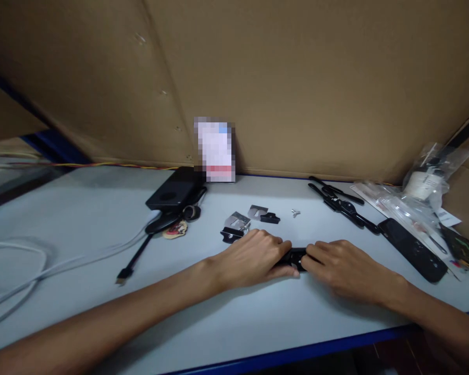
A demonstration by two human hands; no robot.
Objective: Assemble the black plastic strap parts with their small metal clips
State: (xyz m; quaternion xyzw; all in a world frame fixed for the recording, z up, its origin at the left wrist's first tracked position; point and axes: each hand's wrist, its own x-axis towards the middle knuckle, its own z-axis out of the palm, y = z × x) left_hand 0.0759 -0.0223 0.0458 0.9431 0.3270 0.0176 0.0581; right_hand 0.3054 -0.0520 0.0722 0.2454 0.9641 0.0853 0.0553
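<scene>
- Pinching the left end of a small black part (297,259), your left hand (254,258) lies low over the worktop (226,323), its thumb stretched along the near side and its fingers bent over the far side.
- Your right hand (342,268) closes on the other end of that part with curled fingers; the hands are near each other but apart, and the middle of the part shows between them.
- That part sits towards the front of the worktop; you cannot tell from this view whether it touches the surface.
- Just beyond your left hand you have a black clip (231,235) and a grey plate (237,221); slightly farther back are a second grey plate (257,212) and a second black clip (271,218).
- Silver screws (295,212) lie beyond the part in your hands.
- To your right are slim black pieces (338,205), a long black slab (412,249), clear plastic packaging (406,208) and a bagged white container (426,182).
- To your left are a black box (175,187), a short black cable (138,253) with a bare metal plug, and a looping white cable (66,264).
- A blurred-out panel (217,151) stands upright at the back, before brown cardboard (316,78).
</scene>
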